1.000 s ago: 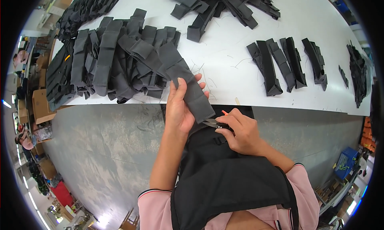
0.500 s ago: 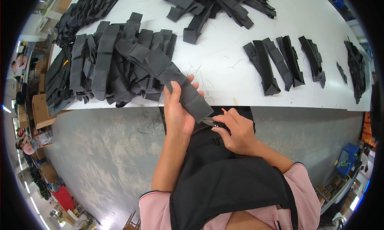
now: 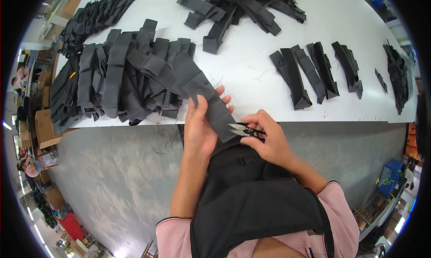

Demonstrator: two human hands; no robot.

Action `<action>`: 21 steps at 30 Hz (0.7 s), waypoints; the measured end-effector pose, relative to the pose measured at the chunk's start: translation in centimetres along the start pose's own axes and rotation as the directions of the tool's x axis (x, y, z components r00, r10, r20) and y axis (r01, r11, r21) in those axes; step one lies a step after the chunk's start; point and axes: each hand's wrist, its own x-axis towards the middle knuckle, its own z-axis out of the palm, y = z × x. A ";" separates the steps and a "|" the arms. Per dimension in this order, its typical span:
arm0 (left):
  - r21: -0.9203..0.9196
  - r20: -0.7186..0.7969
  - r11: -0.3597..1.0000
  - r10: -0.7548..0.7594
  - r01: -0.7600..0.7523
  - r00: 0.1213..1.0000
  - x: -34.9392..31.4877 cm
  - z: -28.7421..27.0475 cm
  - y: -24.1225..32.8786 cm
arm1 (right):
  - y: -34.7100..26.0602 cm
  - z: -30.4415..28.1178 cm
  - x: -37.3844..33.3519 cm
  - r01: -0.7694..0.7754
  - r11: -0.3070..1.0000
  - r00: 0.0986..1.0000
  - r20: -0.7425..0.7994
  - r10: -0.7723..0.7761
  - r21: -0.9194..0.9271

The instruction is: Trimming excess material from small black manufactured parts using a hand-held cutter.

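My left hand grips a dark grey fabric strip with stitched folds, thumb on top and fingertips showing past its far edge. The strip slants from the heap on the table down toward my apron. In my right hand is a pair of thread snips with black handles. Their pointed metal blades lie over the strip's right edge near its lower end, slightly apart at the tips. Whether a thread sits between the blades is too small to tell.
A heap of grey fabric strips covers the left of the white table. Another pile lies at the far middle. Several folded strips rest on the right, beside a dark bundle. Loose threads are scattered about.
The snips have moved up from the strip's bottom corner to its right edge, and more of their blades shows. My left hand keeps its hold on the strip.
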 end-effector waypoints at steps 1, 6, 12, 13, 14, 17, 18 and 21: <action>0.001 0.001 1.000 0.006 -0.006 1.000 -0.1 0.1 0.1 | -1.1 -0.8 0.4 0.037 0.995 0.999 0.025 -0.035 -0.092; 0.104 0.042 0.994 -0.034 0.029 0.999 -0.5 0.5 0.3 | -1.0 0.0 3.0 0.102 0.986 0.989 0.122 -0.086 -0.134; 0.143 -0.020 0.989 0.037 -0.034 0.999 0.2 -0.1 0.6 | 0.6 1.8 -0.6 0.652 0.695 0.756 0.192 -0.625 -0.303; 0.190 -0.051 0.980 0.074 -0.063 0.996 0.2 0.3 0.3 | 0.9 2.0 -0.7 0.649 0.696 0.758 0.191 -0.623 -0.307; 0.188 -0.047 0.980 0.070 -0.060 0.996 0.1 0.6 0.2 | 1.2 2.0 -0.6 0.612 0.734 0.790 0.190 -0.582 -0.294; 0.273 -0.062 0.957 0.124 -0.103 0.990 -0.2 0.7 0.2 | 0.1 1.3 -1.0 0.496 0.842 0.867 0.180 -0.465 -0.213; 0.280 -0.051 0.953 0.133 -0.113 0.990 -0.3 0.7 0.2 | -0.8 0.7 -1.1 0.412 0.899 0.906 0.176 -0.386 -0.147; 0.279 -0.039 0.955 0.117 -0.102 0.992 -0.6 0.9 0.4 | -1.1 -0.8 -0.8 0.322 0.933 0.946 0.011 -0.324 -0.162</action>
